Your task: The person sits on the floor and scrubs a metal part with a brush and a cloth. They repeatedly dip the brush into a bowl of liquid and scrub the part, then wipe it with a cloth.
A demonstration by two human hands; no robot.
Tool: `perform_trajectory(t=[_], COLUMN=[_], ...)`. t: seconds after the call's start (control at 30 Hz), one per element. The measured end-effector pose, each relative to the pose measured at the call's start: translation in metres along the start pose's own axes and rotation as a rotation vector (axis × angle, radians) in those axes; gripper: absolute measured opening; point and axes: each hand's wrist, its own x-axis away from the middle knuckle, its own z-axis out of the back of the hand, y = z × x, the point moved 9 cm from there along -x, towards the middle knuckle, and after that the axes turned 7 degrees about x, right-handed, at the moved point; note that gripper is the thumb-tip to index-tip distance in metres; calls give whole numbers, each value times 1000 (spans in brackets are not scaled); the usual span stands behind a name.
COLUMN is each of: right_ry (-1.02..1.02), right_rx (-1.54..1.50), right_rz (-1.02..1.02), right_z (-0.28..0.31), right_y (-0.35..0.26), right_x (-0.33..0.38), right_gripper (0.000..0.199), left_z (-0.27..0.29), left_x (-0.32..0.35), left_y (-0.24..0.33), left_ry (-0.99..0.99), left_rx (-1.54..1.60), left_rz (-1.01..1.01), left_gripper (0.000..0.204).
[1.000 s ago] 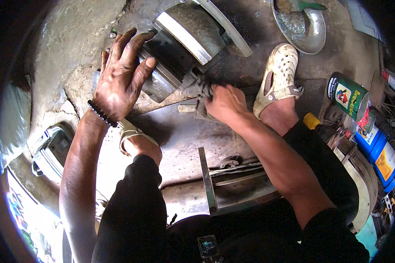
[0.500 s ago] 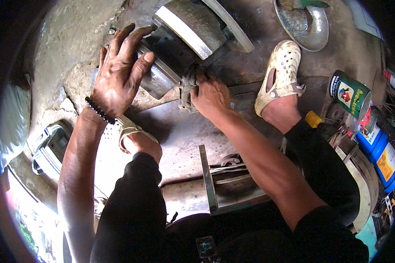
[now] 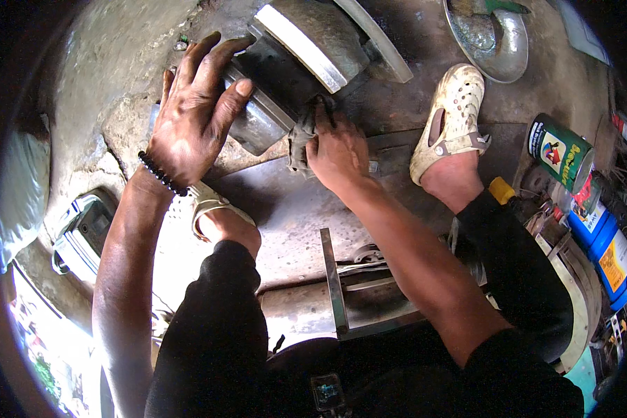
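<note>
Head view: grooved metal part (image 3: pixel 282 70) lies upper left of right hand (image 3: pixel 341 150), whose fingers clench grey rag (image 3: pixel 299 148) at part's lower-right end; groove runs upper left to lower right; left hand (image 3: pixel 191 118) nearer upper-left end, fingers spread, gripping nothing

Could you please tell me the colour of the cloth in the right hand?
The cloth is grey, in the head view.

From my end, the part (image 3: pixel 333 31) looks like smooth metal with a really glossy band (image 3: pixel 302 49). I'd call the rag (image 3: pixel 299 150) matt, wrinkly cloth. Bowl's (image 3: pixel 512 52) shiny metal, beads (image 3: pixel 159 175) are glossy, jug's (image 3: pixel 601 240) smooth plastic, ground (image 3: pixel 94 90) super rough.
</note>
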Motion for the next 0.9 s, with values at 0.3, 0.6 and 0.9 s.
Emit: perform_trajectory(t=[0.3,0.6,0.9], right_ry=[-229,-99,-63], right_rx=[-90,-131,-5], right_rz=[-32,33,68], right_z=[21,30,6], right_y=[28,32,0], right_x=[-8,54,-10], right_gripper=[55,56,57], left_z=[-1,-1,-3], left_x=[1,3,3], left_y=[1,-3,-5], left_ry=[-33,2,10], left_rx=[-20,32,-14], left_rz=[9,-2,6], left_gripper=[52,51,52])
